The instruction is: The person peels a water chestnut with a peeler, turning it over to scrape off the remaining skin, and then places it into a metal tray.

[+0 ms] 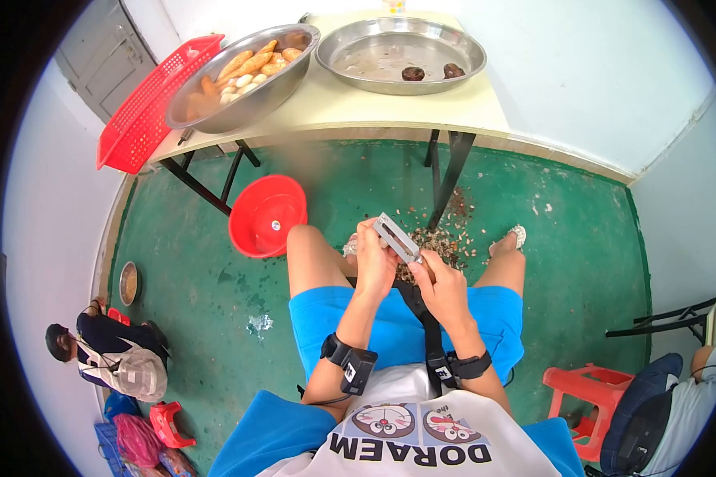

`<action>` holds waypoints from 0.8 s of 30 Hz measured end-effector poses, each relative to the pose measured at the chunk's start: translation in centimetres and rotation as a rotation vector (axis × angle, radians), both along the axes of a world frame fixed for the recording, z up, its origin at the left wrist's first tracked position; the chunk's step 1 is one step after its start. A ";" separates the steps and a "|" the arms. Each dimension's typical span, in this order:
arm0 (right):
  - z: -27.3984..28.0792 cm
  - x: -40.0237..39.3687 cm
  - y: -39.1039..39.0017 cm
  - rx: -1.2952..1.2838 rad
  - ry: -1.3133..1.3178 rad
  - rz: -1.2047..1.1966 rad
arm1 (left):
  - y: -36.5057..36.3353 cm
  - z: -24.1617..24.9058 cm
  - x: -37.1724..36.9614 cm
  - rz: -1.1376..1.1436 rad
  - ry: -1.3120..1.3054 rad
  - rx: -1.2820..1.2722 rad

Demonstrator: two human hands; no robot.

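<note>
In front of my lap, my right hand [444,292] is closed round the end of a silver metal peeler [398,238] with a long slot along its head. My left hand [375,261] is closed at the peeler's other side, fingers curled. Whatever it holds is mostly hidden behind the peeler and fingers. Both hands are close together above a scatter of peelings [441,246] on the floor between my feet.
A table [326,119] ahead bears a steel bowl [270,99] of peeled roots, a round steel tray [402,87] with two dark pieces and a red basket [139,119]. A red basin [250,238] stands below. People sit at left [115,346] and right [688,413], near red stools [585,389].
</note>
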State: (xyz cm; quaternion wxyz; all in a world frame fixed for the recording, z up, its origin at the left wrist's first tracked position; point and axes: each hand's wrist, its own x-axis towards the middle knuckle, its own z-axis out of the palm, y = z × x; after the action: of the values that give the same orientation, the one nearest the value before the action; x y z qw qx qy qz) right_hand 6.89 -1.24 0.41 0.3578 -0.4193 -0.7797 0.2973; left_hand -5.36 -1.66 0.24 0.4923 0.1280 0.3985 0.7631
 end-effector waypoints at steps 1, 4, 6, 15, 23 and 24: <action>0.0 0.0 0.0 -0.016 0.008 -0.002 | 0.0 -0.1 0.1 -0.004 0.007 0.000; 0.0 -0.1 -0.1 -0.051 0.016 -0.006 | 0.1 -0.1 0.2 0.003 0.016 -0.018; 0.1 -0.1 -0.2 -0.073 0.017 -0.005 | 0.1 0.1 0.2 0.016 0.020 -0.038; 0.3 -0.4 -0.7 -0.172 0.087 0.020 | 0.1 -0.4 0.3 0.032 0.038 -0.069; 0.3 -0.3 -0.5 -0.192 0.118 -0.014 | 0.2 -0.9 0.6 -0.002 0.022 -0.026; 0.1 -0.2 -0.5 -0.192 0.119 -0.013 | 0.1 -1.1 0.7 -0.011 0.026 -0.028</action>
State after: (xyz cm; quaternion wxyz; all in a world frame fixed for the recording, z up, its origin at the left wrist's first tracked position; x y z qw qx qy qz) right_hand 6.69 -1.72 0.52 0.3635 -0.4384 -0.7221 0.3927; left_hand -4.69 -1.55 -0.82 0.4931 0.1333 0.4150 0.7529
